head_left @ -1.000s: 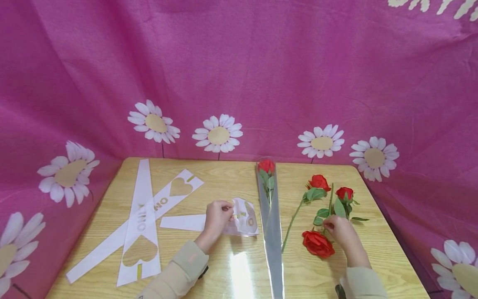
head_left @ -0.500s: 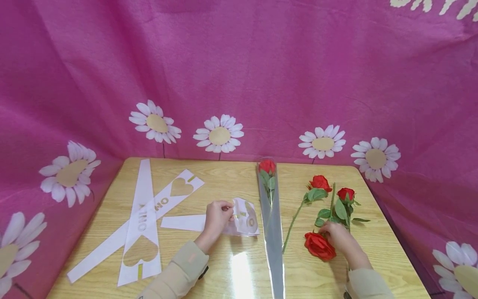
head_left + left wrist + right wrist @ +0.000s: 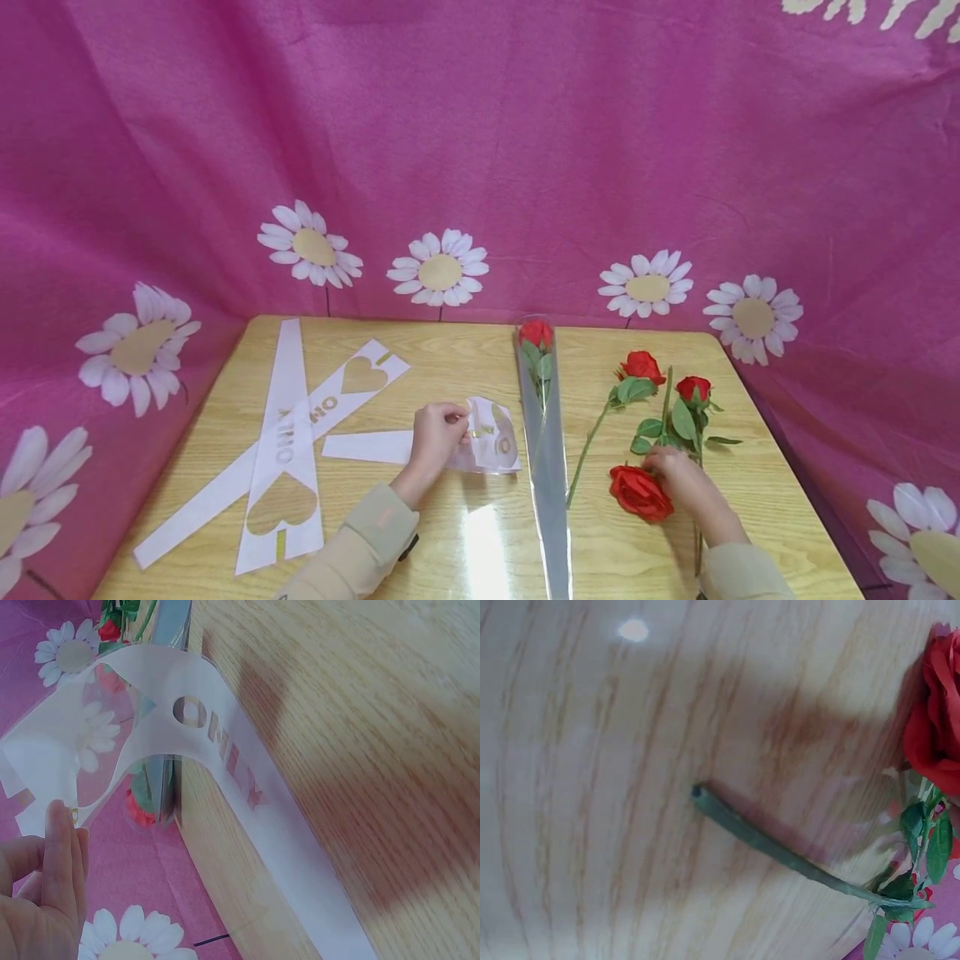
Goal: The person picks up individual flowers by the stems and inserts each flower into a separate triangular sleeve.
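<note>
My left hand (image 3: 435,437) pinches the wide end of a flower sleeve (image 3: 262,817), white and clear with gold print. Its wide end is lifted and curls over, while the narrow end lies on the table. My right hand (image 3: 688,487) is at the base of a large red rose (image 3: 640,493), fingertips gripping just behind the bloom; the exact grip is partly hidden. That rose's head faces toward me, its stem pointing away. Under the right hand runs the stem (image 3: 780,851) of another rose (image 3: 692,389). The right wrist view shows no clear fingers.
Two more sleeves (image 3: 283,433) lie crossed on the left of the wooden table (image 3: 360,517). A wrapped rose (image 3: 536,335) in a clear and grey sleeve lies at the middle. A loose rose (image 3: 642,367) rests right of it. Pink cloth (image 3: 480,150) with printed daisies surrounds the table.
My right hand has slid a little toward me, closer to the large rose's bloom, then stayed there. The left hand and its sleeve have kept still.
</note>
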`<state>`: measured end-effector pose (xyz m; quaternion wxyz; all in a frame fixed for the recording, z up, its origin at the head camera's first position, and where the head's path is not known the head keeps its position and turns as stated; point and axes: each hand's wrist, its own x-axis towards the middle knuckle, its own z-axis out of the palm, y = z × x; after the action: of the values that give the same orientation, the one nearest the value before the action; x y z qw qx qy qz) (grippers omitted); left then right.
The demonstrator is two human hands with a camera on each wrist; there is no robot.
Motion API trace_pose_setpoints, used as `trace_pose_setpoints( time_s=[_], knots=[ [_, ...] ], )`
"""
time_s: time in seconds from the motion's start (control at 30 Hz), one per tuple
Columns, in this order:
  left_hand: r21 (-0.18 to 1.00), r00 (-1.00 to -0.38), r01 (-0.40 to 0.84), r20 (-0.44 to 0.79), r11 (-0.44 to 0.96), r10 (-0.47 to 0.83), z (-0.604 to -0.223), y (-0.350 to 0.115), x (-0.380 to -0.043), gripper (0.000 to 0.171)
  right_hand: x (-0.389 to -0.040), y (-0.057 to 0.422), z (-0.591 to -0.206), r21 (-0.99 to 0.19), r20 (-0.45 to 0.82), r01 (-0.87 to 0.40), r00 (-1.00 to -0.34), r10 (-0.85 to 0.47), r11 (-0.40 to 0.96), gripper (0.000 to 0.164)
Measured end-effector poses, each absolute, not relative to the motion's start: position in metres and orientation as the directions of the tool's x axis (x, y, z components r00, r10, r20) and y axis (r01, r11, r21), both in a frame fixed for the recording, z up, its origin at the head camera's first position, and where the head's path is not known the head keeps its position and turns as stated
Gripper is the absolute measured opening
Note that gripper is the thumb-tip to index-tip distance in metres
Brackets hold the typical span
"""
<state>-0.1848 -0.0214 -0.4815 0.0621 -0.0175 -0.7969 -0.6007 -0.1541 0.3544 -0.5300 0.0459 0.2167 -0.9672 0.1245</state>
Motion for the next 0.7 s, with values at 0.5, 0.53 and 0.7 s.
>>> trace_pose_setpoints(
  time_s=[0.5, 0.53, 0.7],
  knots=[
    [0.944, -0.990, 0.095, 0.122, 0.316, -0.067, -0.484, -0.021, -0.185, 0.011, -0.159, 0.334, -0.512, -0.097, 0.491, -0.584, -0.733, -0.472, 0.806, 0.036],
    [0.945, -0.990, 0.096, 0.123, 0.314, -0.066, -0.484, -0.021, -0.185, 0.012, -0.160, 0.331, -0.508, -0.102, 0.521, -0.590, -0.718, -0.462, 0.801, 0.037],
    [0.947, -0.991, 0.092, 0.119, 0.307, -0.068, -0.483, -0.021, -0.185, 0.012, -0.164, 0.317, -0.482, -0.218, 0.641, -0.582, -0.691, -0.335, 0.783, 0.042]
  ],
)
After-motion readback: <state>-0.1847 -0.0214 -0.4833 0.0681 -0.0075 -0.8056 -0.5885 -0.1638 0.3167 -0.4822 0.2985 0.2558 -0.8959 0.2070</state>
